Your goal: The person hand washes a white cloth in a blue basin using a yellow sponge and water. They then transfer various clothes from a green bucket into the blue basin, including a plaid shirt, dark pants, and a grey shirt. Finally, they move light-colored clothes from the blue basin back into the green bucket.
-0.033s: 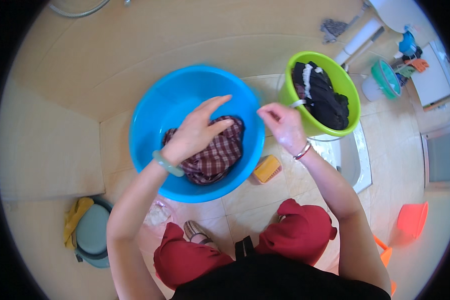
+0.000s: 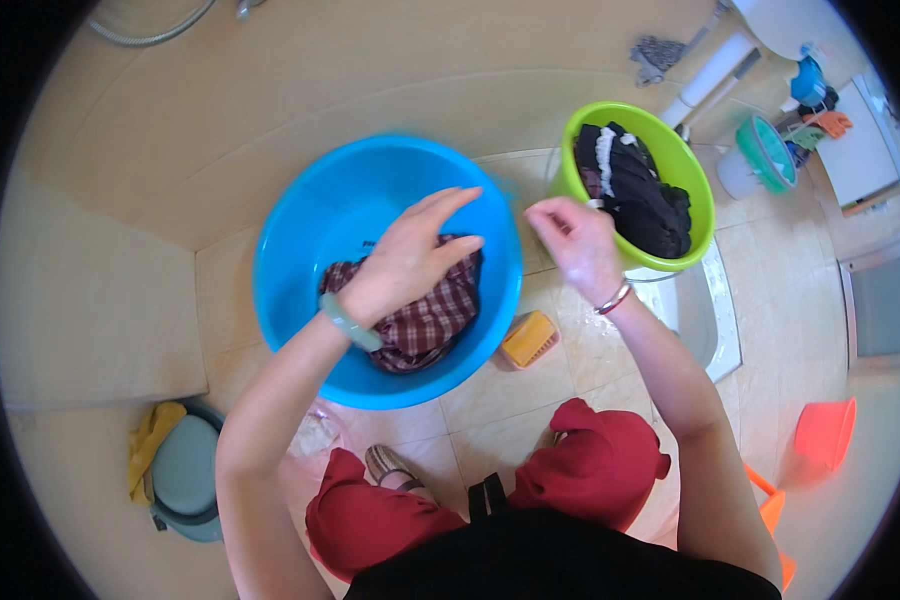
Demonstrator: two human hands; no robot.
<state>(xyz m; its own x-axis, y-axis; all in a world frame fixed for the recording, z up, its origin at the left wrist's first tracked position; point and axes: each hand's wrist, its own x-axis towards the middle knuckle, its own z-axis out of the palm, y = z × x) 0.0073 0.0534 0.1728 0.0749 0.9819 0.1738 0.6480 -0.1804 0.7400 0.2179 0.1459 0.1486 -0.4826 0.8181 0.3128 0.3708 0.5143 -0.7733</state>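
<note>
My left hand (image 2: 410,255) hovers over a large blue basin (image 2: 390,165), fingers spread and holding nothing. Beneath it, a dark red plaid garment (image 2: 425,325) lies bunched in the basin. My right hand (image 2: 580,250) is between the basin and a lime-green bucket (image 2: 708,215); its fingers are curled together, and nothing shows in them. Black clothing (image 2: 650,205) with a white frilled strip fills the bucket. A pale green bangle (image 2: 350,322) is on my left wrist, a silver one (image 2: 615,298) on my right.
A yellow block in a small holder (image 2: 530,340) lies on the tiles by the basin. Behind my right wrist is a white floor fixture (image 2: 725,335). Grey-blue basins with a yellow cloth (image 2: 155,440) stand at left, a coral bucket (image 2: 825,435) at right. A teal-rimmed bin (image 2: 765,155) is farther back.
The whole view has shifted slightly. My left hand has moved a little to the right above the basin; my right hand stays near the bucket, its fingers slightly more curled.
</note>
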